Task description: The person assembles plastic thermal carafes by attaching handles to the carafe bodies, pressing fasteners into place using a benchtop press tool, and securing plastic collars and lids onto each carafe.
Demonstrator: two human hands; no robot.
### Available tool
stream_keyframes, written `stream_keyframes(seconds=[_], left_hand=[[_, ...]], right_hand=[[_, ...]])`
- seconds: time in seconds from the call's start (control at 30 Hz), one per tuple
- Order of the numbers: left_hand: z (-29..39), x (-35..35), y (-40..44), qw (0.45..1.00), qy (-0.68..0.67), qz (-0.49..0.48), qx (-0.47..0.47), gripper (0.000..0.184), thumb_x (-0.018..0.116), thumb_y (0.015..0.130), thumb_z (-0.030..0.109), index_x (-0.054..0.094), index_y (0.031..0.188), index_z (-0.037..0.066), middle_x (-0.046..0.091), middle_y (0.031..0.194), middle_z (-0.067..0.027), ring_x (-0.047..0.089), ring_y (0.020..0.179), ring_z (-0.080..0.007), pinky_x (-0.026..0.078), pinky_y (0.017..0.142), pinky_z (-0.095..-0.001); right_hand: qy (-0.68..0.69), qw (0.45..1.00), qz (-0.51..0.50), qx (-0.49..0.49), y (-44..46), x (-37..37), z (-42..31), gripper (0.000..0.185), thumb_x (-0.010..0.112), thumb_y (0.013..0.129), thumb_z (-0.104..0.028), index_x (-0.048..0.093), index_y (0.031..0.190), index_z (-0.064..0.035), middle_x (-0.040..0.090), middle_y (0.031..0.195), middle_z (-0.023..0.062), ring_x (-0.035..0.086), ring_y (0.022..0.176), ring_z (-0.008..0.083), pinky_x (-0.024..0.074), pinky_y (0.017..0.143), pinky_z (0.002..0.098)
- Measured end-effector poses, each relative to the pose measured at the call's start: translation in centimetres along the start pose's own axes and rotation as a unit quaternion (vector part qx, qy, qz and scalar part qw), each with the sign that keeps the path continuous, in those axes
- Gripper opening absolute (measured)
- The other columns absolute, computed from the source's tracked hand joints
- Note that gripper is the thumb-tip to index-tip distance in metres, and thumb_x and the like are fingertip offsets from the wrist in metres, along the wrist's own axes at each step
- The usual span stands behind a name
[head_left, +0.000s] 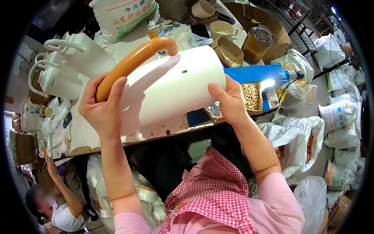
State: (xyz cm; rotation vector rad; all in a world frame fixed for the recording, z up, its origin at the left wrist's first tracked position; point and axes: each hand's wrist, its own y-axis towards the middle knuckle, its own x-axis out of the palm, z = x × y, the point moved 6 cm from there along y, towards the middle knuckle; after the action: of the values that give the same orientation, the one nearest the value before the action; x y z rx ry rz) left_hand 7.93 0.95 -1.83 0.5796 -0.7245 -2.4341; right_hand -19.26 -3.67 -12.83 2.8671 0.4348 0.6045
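Note:
A white cylindrical body (pixel 167 84) lies on its side in the air above the bench, with a small slot in its wall. My left hand (pixel 105 105) is wrapped round the lower end of a curved orange-brown handle (pixel 136 58), at the body's left part. The handle's hooked end points right, over the body. My right hand (pixel 230 99) grips the right end of the body, thumb on its front side. To the right of that hand are a blue tool (pixel 257 73) with a bright lamp and a box of small gold-coloured parts (pixel 251 96).
White kettle-like vessels (pixel 83 54) stand at the left of the bench (pixel 83 132). Behind are a white sack (pixel 124 19), a spray can (pixel 154 29), a cup (pixel 223 30) and a brown jar (pixel 258 43). Another person (pixel 62 206) is at lower left.

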Motion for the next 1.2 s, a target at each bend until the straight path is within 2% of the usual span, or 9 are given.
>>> stream_keyframes(seconds=[0.17,0.43,0.53,0.6,0.73,0.83,1.03,1.13,1.2], left_hand=[[-0.4,0.5,0.6,1.0,0.016,-0.008,0.001,0.027,0.087,0.08,0.009,0.071,0.1,-0.001,0.069,0.089,-0.0015,0.062,0.079,-0.0078,0.05,0.073,-0.0211],[-2.2,2.1,0.9,0.993,0.052,-0.084,-0.059,0.028,0.081,0.086,0.021,0.07,0.101,0.0,0.069,0.086,-0.005,0.063,0.074,-0.0124,0.05,0.069,-0.025],[1.9,4.2,2.2,0.942,0.275,-0.193,0.018,0.031,0.072,0.091,0.032,0.07,0.101,0.003,0.07,0.087,-0.0114,0.066,0.074,-0.0203,0.051,0.069,-0.0308],[2.9,8.2,2.9,0.833,0.455,-0.299,0.099,0.034,0.065,0.093,0.038,0.071,0.097,0.005,0.069,0.088,-0.0149,0.067,0.077,-0.0267,0.051,0.07,-0.0362],[3.3,12.3,4.0,0.827,0.364,-0.42,0.089,0.032,0.065,0.093,0.037,0.073,0.096,0.006,0.068,0.082,-0.0108,0.063,0.073,-0.0212,0.048,0.068,-0.0349],[3.3,11.4,3.6,0.865,0.189,-0.458,-0.074,0.03,0.067,0.097,0.032,0.069,0.102,0.003,0.044,0.069,0.0071,0.039,0.062,-0.0035,0.031,0.054,-0.0231],[3.5,11.4,2.4,0.868,0.158,-0.468,-0.043,0.03,0.069,0.097,0.031,0.069,0.101,0.001,0.045,0.068,0.0085,0.035,0.055,-0.0008,0.025,0.048,-0.0213],[3.8,11.5,2.4,0.849,0.222,-0.477,-0.05,0.035,0.067,0.098,0.035,0.071,0.101,0.0,0.057,0.074,0.0006,0.047,0.068,-0.009,0.042,0.062,-0.0275],[4.3,11.6,2.1,0.846,0.232,-0.479,-0.032,0.035,0.067,0.098,0.035,0.07,0.102,0.001,0.058,0.074,0.0001,0.048,0.068,-0.0094,0.043,0.063,-0.0277]], right_hand=[[-0.002,1.0,0.013,0.003,0.3,-0.4,0.4,0.046,0.067,0.099,-0.031,0.061,0.127,0.0058,0.071,0.111,0.0081,0.064,0.101,0.0125,0.0508,0.092,0.0302],[-0.034,0.997,0.049,0.056,-0.7,0.0,0.4,0.044,0.065,0.101,-0.031,0.062,0.124,0.0056,0.072,0.102,0.0064,0.067,0.087,0.0103,0.0561,0.073,0.0255],[-0.031,0.99,0.058,0.121,-0.9,0.2,0.0,0.045,0.064,0.101,-0.033,0.061,0.124,0.0058,0.072,0.101,0.0068,0.067,0.086,0.0109,0.0568,0.072,0.0266],[-0.032,0.994,0.051,0.096,-0.4,-0.1,0.5,0.045,0.063,0.101,-0.033,0.061,0.124,0.0059,0.072,0.101,0.0074,0.067,0.084,0.0108,0.0573,0.071,0.0271],[-0.055,0.996,0.012,0.072,0.7,-0.9,0.3,0.04,0.06,0.102,-0.029,0.061,0.122,0.0062,0.072,0.1,0.0086,0.069,0.083,0.0141,0.0595,0.065,0.0291],[-0.044,0.989,-0.003,0.142,0.7,-0.9,-0.5,0.042,0.06,0.1,-0.032,0.062,0.123,0.0031,0.071,0.101,0.0099,0.07,0.084,0.0174,0.0609,0.057,0.0336],[-0.076,0.989,-0.023,0.123,1.3,-1.2,0.1,0.045,0.059,0.098,-0.034,0.062,0.128,-0.0009,0.07,0.106,0.012,0.07,0.088,0.021,0.0596,0.047,0.0345],[-0.081,0.989,-0.016,0.121,1.3,-1.2,0.1,0.046,0.058,0.098,-0.034,0.061,0.129,-0.0006,0.069,0.109,0.0133,0.07,0.093,0.0229,0.0609,0.048,0.0363],[-0.078,0.989,-0.016,0.121,1.3,-1.3,0.3,0.046,0.058,0.098,-0.034,0.061,0.129,-0.0008,0.069,0.111,0.0137,0.07,0.095,0.0236,0.0614,0.049,0.037]])
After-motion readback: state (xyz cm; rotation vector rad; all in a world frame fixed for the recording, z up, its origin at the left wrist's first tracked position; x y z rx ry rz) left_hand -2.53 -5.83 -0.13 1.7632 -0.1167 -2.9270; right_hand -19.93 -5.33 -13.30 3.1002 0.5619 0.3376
